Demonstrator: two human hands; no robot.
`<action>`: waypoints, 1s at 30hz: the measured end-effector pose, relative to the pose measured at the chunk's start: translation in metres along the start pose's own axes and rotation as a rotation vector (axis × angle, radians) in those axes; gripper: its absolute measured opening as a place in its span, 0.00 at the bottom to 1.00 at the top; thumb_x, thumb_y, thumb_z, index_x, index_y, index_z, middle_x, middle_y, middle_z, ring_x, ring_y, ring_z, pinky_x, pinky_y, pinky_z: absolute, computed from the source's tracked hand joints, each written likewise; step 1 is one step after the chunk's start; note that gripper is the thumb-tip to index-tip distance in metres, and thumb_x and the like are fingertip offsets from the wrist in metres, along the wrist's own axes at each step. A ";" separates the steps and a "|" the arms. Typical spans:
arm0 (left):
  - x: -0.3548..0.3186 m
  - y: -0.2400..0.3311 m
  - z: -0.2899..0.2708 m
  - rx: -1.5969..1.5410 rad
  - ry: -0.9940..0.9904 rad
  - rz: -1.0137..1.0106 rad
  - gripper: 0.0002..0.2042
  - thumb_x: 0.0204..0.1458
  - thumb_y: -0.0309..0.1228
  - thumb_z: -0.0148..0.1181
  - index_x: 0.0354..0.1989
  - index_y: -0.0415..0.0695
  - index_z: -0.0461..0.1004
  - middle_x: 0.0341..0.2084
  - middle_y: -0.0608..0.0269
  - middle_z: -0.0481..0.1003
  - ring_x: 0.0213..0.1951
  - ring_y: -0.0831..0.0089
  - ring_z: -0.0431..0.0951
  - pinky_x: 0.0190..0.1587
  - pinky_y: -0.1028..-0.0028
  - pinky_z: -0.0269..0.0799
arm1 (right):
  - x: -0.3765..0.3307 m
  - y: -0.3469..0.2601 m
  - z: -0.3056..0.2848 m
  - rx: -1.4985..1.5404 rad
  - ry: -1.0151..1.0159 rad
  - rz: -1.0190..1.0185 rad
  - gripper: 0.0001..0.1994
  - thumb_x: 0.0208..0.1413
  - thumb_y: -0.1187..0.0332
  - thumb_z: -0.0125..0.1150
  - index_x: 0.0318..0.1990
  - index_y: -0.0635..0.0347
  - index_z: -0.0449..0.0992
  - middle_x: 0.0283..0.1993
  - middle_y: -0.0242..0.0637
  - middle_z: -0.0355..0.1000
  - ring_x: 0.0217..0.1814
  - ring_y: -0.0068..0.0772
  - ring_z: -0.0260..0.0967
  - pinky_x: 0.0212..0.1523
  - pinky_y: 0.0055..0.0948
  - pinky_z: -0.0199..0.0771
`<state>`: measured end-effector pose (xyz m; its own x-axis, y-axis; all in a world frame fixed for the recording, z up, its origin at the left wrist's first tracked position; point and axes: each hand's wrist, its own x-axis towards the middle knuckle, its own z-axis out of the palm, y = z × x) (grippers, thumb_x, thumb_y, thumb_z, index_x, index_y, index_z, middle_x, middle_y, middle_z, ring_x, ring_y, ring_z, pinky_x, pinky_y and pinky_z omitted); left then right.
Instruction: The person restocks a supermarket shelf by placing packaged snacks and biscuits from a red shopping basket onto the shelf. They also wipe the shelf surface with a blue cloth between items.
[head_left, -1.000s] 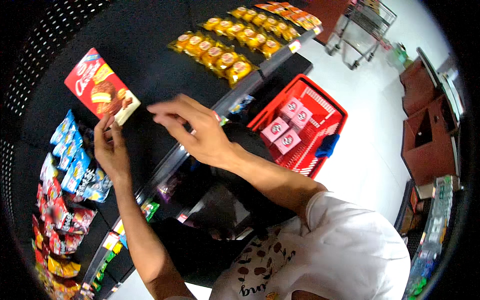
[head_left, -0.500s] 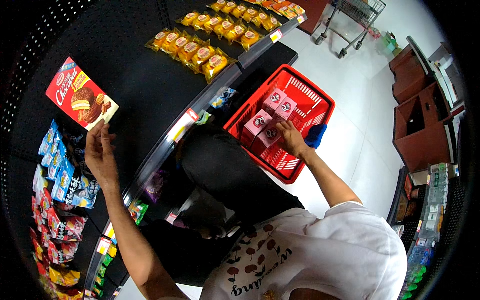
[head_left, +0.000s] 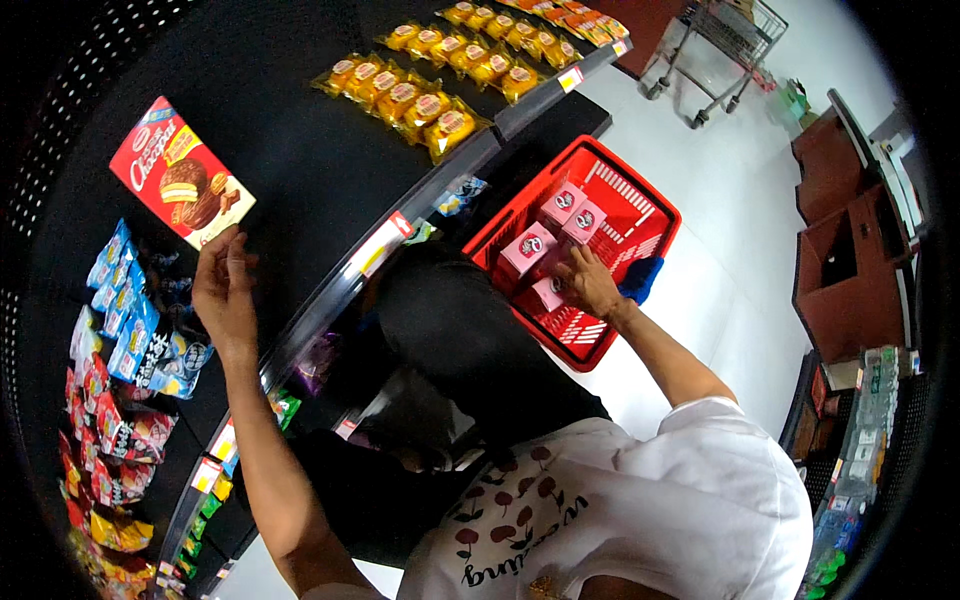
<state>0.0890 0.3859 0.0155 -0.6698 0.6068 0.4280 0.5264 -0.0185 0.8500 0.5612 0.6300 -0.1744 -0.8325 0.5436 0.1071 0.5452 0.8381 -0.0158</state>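
My left hand [head_left: 225, 290] has its fingertips closed on the lower edge of a red and cream chocolate pie box [head_left: 184, 178], over a black shelf. The box faces up at a slant, its front showing round chocolate cakes. My right hand [head_left: 594, 282] reaches into a red shopping basket [head_left: 668, 214]. Its fingers are bent over the right side of a pink box [head_left: 547, 292] at the near end, and the hand partly covers it. Other pink boxes [head_left: 528, 250] stand beside it in the basket.
Rows of yellow wrapped cakes [head_left: 447, 128] line the upper shelf, and snack bags [head_left: 130, 335] crowd its left end. Price tags run along the shelf edge [head_left: 385, 245]. A blue cloth [head_left: 640, 279] lies at the basket rim. A shopping cart [head_left: 730, 45] stands on the white floor beyond.
The near pink box under my right hand has shifted away from the others, toward me. My left hand keeps its place at the pie box; the whole view has swung slightly.
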 end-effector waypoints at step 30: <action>-0.012 0.038 -0.019 0.040 -0.175 0.037 0.43 0.40 0.40 0.80 0.67 0.42 0.66 0.61 0.49 0.71 0.61 0.62 0.73 0.42 0.72 0.76 | 0.231 -0.202 -0.296 0.989 0.468 -0.435 0.30 0.48 0.67 0.77 0.60 0.58 0.75 0.54 0.35 0.73 0.57 0.27 0.71 0.59 0.27 0.70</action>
<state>0.1070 0.3631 0.0490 -0.5499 0.7354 0.3960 0.5722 -0.0138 0.8200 0.2876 0.5733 0.1474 -0.7002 0.3059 0.6450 -0.2612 0.7311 -0.6303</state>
